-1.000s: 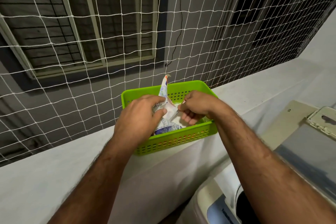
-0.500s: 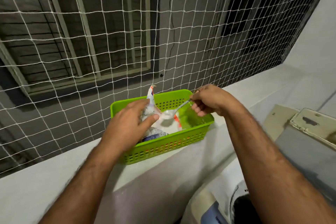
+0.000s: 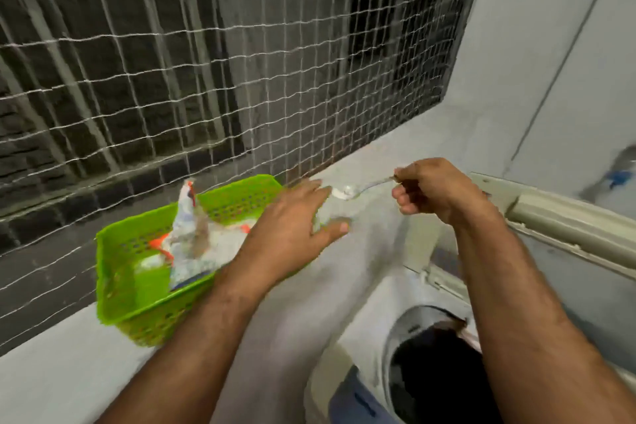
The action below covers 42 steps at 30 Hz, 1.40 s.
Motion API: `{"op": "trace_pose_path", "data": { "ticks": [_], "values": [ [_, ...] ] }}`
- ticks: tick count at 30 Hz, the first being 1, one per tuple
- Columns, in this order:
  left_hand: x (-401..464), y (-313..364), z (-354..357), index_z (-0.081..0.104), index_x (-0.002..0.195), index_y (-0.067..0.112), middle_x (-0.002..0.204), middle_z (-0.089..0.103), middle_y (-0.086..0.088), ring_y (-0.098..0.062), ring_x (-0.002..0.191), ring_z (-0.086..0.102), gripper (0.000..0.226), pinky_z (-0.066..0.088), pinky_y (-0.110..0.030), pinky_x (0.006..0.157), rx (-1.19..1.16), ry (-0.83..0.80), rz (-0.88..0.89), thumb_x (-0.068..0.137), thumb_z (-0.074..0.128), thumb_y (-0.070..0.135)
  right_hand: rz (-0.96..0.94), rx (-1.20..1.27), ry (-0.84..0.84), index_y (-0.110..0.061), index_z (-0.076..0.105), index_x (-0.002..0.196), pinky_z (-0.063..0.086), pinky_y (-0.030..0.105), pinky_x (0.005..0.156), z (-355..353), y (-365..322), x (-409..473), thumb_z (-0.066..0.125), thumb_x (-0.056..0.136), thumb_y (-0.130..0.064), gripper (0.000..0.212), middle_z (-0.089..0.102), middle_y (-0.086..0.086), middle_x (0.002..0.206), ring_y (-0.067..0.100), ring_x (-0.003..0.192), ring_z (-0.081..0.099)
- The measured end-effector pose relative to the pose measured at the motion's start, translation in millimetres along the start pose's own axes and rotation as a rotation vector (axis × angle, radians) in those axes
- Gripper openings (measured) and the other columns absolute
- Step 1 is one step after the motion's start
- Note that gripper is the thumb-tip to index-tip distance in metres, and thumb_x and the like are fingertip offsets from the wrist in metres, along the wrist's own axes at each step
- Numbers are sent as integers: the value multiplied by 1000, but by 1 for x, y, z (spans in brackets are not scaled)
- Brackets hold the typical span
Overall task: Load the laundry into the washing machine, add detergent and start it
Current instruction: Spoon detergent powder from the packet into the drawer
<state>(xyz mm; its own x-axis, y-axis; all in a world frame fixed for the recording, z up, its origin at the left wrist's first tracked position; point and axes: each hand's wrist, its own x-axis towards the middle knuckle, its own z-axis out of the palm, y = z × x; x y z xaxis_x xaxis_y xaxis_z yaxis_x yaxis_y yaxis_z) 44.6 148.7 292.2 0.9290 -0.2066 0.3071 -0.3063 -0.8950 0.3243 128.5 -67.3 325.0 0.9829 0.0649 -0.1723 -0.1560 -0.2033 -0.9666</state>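
- Spoon (image 3: 358, 188) is pinched by its handle in the right hand (image 3: 433, 191); grip is closed on it, fingers curled under.
- Spoon's long axis runs roughly level, left-right: bowl points left, away from the grip, w/ white powder in it (judged to be detergent; blurred).
- Left hand (image 3: 292, 231) is spread w/ fingers straight and holds nothing; it sits just beside the spoon bowl, over the right end of the green basket (image 3: 117, 286).
- Detergent pouch (image 3: 192, 237) stands in the basket, top open, left of both hands.
- Basket rests on the ledge (image 3: 69, 379) below the netting (image 3: 241, 62).
- Washer drum opening (image 3: 433, 375) lies below and nearer the camera than the spoon, under the right forearm; dark laundry seems to be inside, lid (image 3: 568, 217) raised behind.
- Key relation: load is at the far-left tip of the spoon, drum is down-right of the grip, so the right hand is the nearer one.
- Judged next: spoon to be carried down over the drum, kept level, then tipped; spill risk if tilted early.
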Motion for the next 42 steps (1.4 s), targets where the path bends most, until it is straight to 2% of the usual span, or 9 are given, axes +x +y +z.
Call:
{"op": "trace_pose_path", "data": {
  "ticks": [7,12,16,20,24,29,32,38,42],
  "values": [
    [46,68,78,35,148,21,157,28,1,-14,144,23,67,14,-32,119,-92,-144,178,92,52,53,102,86,306,-7,56,94,53,29,48,-112,80,-17,51,97,-7,6,56,13,63,19,44,52],
    [52,88,155,34,148,22,157,29,3,-14,143,25,66,17,-30,117,-142,-323,153,93,50,53,228,141,505,-3,57,98,52,26,38,-170,159,-32,54,95,-6,6,58,15,63,18,42,56],
    [46,87,229,32,150,22,159,26,2,-14,145,23,65,17,-29,117,-122,-506,71,94,50,50,307,174,608,-4,55,89,52,27,39,-196,221,-44,54,95,-7,7,58,15,61,18,41,56],
    [41,111,282,31,150,19,158,27,-1,-17,144,26,68,20,-29,115,-168,-629,101,92,56,46,391,215,685,-4,54,80,47,26,35,-208,271,-56,52,96,-5,16,54,15,60,17,37,53],
    [42,137,329,28,151,18,158,27,-1,-19,144,26,75,23,-34,118,-89,-672,205,90,54,52,459,254,733,-5,52,81,47,25,36,-216,309,-61,49,94,0,14,54,15,58,20,41,52],
    [40,150,375,6,155,15,162,-7,-7,-26,149,6,85,20,-43,119,64,-816,322,92,53,49,542,251,786,-9,57,79,53,32,48,-224,351,-61,52,94,-6,16,59,14,63,25,52,56],
    [36,150,396,1,155,15,162,-13,-8,-29,149,2,88,21,-46,118,168,-877,359,92,52,49,551,234,790,-7,61,83,52,37,55,-226,369,-58,51,94,-6,15,59,13,63,25,50,56],
    [24,146,416,-6,154,18,159,-24,-8,-34,148,-6,94,21,-51,117,201,-896,345,91,57,48,516,58,784,-8,59,84,59,41,57,-222,381,-39,51,96,-15,16,63,10,64,25,53,61],
    [22,142,422,-2,154,21,157,-29,-4,-34,148,-7,93,20,-53,116,183,-898,339,89,59,46,452,-208,729,-8,63,81,58,49,73,-217,382,-29,49,96,-22,25,69,11,76,30,71,67]
  ]
}}
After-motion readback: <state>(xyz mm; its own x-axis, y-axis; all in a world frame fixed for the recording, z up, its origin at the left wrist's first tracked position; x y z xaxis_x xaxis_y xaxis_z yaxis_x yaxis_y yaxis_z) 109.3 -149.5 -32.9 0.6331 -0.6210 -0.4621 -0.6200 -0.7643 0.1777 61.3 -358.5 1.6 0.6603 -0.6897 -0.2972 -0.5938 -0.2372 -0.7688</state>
